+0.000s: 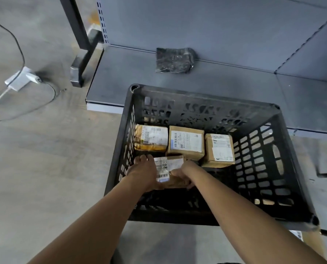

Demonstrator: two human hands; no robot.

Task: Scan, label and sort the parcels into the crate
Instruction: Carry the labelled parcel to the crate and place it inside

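Observation:
A black slotted plastic crate (284, 159) stands on the floor against a low shelf. Three brown parcels with white labels lie in a row at its far side: a left parcel (151, 138), a middle parcel (186, 142) and a right parcel (219, 150). Both my arms reach down into the crate. My left hand (143, 173) and my right hand (183, 177) grip a fourth labelled brown parcel (170, 166) by its two sides, low in the crate in front of the left and middle parcels.
A grey metal shelf base (235, 86) runs behind the crate, with a dark plastic bag (175, 60) lying on it. A white power adapter (22, 78) with cables lies on the concrete floor at the left. Another labelled box (299, 236) shows at the lower right.

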